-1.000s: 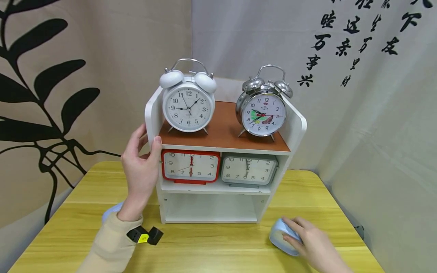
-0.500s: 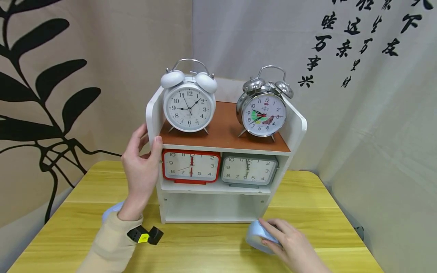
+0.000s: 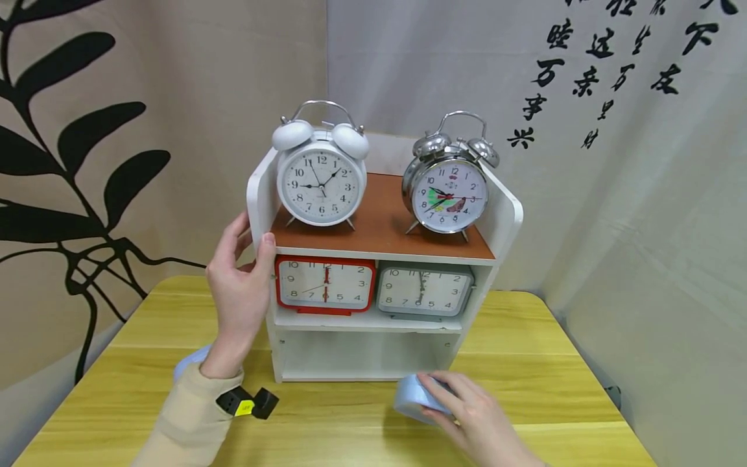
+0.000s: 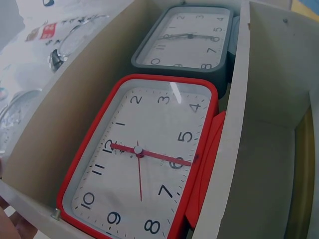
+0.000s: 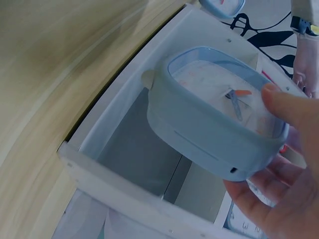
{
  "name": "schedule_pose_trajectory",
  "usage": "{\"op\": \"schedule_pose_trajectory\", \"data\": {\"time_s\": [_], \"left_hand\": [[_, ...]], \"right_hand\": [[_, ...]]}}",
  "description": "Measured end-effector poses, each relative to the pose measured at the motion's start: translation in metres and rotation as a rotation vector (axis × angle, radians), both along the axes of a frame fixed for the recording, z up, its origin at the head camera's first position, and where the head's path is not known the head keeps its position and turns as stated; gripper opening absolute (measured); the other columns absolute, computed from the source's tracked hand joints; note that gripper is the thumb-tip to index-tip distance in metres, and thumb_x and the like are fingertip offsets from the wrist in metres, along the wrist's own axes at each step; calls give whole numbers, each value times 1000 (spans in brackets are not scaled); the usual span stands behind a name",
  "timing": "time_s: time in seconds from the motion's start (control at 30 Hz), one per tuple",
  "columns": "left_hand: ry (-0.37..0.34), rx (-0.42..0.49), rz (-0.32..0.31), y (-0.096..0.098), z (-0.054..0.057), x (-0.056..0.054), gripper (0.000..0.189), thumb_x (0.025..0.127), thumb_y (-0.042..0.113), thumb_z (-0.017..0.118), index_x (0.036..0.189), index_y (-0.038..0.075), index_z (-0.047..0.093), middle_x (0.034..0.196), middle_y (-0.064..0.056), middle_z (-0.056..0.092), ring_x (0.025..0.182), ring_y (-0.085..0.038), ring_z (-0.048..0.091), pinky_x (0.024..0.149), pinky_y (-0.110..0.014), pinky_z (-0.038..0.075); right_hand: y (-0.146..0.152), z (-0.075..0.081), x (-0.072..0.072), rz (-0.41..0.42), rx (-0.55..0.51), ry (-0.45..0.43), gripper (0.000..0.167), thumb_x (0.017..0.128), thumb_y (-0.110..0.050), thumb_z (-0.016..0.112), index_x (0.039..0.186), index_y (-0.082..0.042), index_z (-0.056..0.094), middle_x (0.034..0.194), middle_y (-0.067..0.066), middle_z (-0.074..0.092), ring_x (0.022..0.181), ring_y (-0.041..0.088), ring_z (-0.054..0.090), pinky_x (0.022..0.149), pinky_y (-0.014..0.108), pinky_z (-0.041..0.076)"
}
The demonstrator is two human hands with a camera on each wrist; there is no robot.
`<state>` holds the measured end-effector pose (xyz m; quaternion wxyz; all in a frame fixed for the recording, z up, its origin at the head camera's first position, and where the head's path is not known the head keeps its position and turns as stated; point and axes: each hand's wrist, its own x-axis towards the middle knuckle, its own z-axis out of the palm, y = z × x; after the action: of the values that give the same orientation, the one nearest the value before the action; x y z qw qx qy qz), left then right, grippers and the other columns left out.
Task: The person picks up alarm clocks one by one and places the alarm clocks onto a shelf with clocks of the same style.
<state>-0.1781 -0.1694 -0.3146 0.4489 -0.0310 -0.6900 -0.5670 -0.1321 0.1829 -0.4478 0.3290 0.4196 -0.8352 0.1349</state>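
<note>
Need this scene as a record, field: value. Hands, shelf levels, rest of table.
left hand: grips left side of white shelf unit
right hand: holds light blue clock, in front of the unit
top level: white twin-bell clock, silver twin-bell clock
middle level: red clock, grey clock
table: light blue item by left forearm, partly hidden

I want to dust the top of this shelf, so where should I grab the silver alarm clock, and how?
Probably by the arched handle, from above: on the upright silver alarm clock, it rises clear over the two bells, whereas lower down the shelf's right side wall is close.
</note>
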Motion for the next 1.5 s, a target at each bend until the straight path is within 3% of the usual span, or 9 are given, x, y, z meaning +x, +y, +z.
{"op": "schedule_pose_trajectory", "data": {"time_s": [0.43,0.83,1.0,1.17,1.5], "left_hand": [[-9,3,2,-1,0,0,43,103,10,63,146,11,62,143,-7,69,117,2,65,81,-7,58],[0,-4,6,-1,-1,-1,43,102,10,64,146,9,62,143,-9,69,116,4,64,80,-6,57],[6,-5,5,-2,-1,-2,43,102,10,64,146,9,62,142,-8,70,117,2,65,80,-6,57],[8,-7,2,-1,-1,-2,43,102,9,64,145,9,62,142,-8,70,119,-3,66,81,-6,57],[5,-19,-3,-2,-1,-1,44,103,9,63,147,7,60,144,-10,68,125,-26,68,82,-5,56]], "right_hand": [[-29,0,-7,103,8,126,44,112,-42,46,136,-14,70,117,2,72,98,16,71,80,32,62],[-53,-6,-12,140,60,163,41,111,-40,49,139,-15,67,120,2,71,99,15,71,83,29,61],[-65,-7,-16,146,91,182,41,106,-38,61,140,-17,66,120,1,72,101,15,71,86,28,61],[-78,-8,-21,162,119,203,52,94,-36,79,140,-16,66,122,0,72,103,14,71,89,28,61],[-107,-5,-30,178,142,234,62,84,-35,89,138,-17,67,121,-1,73,104,13,71,88,26,60]]}}
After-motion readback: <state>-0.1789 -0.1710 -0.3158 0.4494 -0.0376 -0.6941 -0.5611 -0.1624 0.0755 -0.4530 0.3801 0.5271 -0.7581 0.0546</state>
